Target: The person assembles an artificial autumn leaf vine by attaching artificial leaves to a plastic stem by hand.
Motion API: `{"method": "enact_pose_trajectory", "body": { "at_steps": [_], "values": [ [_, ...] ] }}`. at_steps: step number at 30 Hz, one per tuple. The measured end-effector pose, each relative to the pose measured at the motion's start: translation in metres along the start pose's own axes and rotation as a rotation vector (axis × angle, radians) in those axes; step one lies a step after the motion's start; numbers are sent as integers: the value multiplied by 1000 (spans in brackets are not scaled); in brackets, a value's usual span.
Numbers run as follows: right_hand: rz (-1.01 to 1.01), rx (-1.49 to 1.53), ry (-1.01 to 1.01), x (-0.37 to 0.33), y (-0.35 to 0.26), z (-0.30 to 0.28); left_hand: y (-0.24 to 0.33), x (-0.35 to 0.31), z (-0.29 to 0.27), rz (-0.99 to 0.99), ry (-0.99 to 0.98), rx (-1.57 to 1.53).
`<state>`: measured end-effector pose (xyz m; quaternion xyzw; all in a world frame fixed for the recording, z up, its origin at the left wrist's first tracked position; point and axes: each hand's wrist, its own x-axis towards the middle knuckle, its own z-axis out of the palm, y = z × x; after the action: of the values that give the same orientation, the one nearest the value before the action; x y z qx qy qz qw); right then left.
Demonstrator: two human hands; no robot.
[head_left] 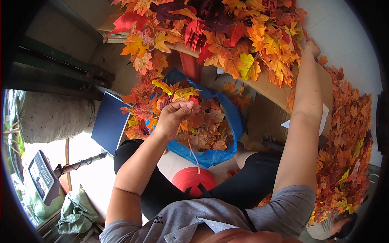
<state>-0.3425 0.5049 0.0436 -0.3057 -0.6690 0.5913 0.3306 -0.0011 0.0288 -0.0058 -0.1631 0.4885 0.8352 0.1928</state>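
My left hand (178, 115) is closed in a pinch on an artificial maple leaf garland (142, 95), whose leaves hang down from the table. A thin pale cord (192, 150) with a small loop at its end dangles below this hand. Beneath it, an open blue plastic bag (229, 121) holds more orange leaves. Stretched to the far right, my right hand (311, 47) is at the edge of a heap of red, orange and yellow maple leaves (267, 44). Its fingertips merge with the leaves, so their grip is unclear.
The heap lies on a cardboard-topped table (267, 87). A large mass of leaves (344, 150) fills the right side. Between my legs is a red stool (193, 179). At left are a dark blue panel (108, 121), a digital scale display (42, 176) and a pale sack (54, 117).
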Motion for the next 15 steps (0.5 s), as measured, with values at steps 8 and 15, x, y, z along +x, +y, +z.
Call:
{"method": "enact_pose_trajectory", "body": {
  "at_steps": [8,15],
  "values": [
    [-464,293,-580,-209,-87,-81,-2,-2,12,42,-19,68],
    [-307,-138,-1668,-390,-74,-145,-9,-5,13,127,-100,97]
  ]
}}
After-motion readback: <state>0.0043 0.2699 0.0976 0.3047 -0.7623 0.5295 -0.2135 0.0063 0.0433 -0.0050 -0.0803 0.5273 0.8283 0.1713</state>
